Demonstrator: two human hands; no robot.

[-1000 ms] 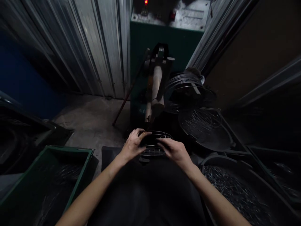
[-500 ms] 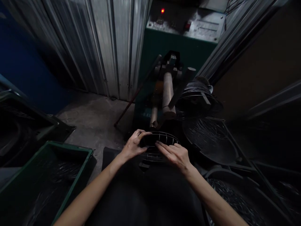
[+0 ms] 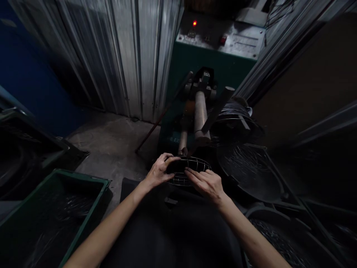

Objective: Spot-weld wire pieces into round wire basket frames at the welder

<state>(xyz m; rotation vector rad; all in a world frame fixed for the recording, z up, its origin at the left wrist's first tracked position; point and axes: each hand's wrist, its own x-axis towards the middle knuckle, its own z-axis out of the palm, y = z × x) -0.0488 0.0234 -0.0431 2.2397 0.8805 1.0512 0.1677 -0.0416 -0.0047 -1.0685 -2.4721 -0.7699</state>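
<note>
A round wire frame (image 3: 196,160), like a shallow cage of thin metal rods, is held in front of my body. My left hand (image 3: 161,170) grips its left side, thumb below and fingers along the upper ring. On the right side, my right hand (image 3: 208,183) has its fingers closed on the wire, with the index finger reaching to the front rods. Just beyond the frame are the metal arms (image 3: 201,115) of a green machine (image 3: 217,61); the frame's far rim appears close to the lower arm, and I cannot tell whether they touch.
On the left a green bin (image 3: 83,173) holds thin metal pieces. At right are a coil of wire (image 3: 232,108), a round tray of wires (image 3: 248,163) and a tub of small metal parts (image 3: 275,238). A red light (image 3: 194,23) glows on the machine's panel. A thin rod (image 3: 150,134) leans left.
The view has tilted slightly, so the machine sits lower in the picture. Both hands keep their hold on the wire frame, which is tipped slightly differently.
</note>
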